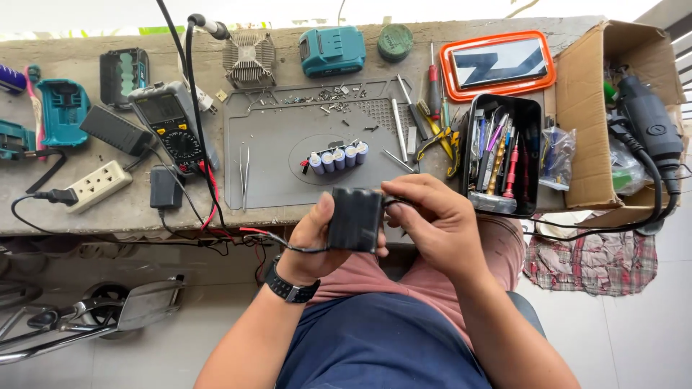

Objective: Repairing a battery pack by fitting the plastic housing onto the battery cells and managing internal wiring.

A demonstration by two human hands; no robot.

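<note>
Battery pack point(355, 220): a black wrapped block held above the person's lap, just in front of the workbench edge; red and black wires point(268, 238) trail from its left side.
Left hand point(311, 248): closed around the pack's left side and bottom, thumb on its front; a black watch point(290, 289) sits on the wrist.
Right hand point(432, 220): fingers curled together at the pack's right edge, pinching there; what they pinch is too small to make out.
Grey mat point(288, 180): lies on the bench straight ahead, with a row of blue-and-white cells point(337, 158) on its oval patch and small screws scattered along its top.
Cardboard box point(587, 115): open, brown, at the bench's right end; a black rotary tool point(649, 119) lies in it, and its far side is cut off by the frame.
Orange-rimmed case point(497, 63): flat, rectangular, behind a black tray point(470, 137) packed with screwdrivers.
Clear bags point(556, 155): between tray and box; contents unclear.
Teal battery housing point(331, 50): at the back, beside a round green tin point(394, 41).
Multimeter point(169, 126): left of the mat, screen unreadable.
White power strip point(99, 186): at the front left, with a black plug beside it.
Left edge: teal parts partly cropped.
</note>
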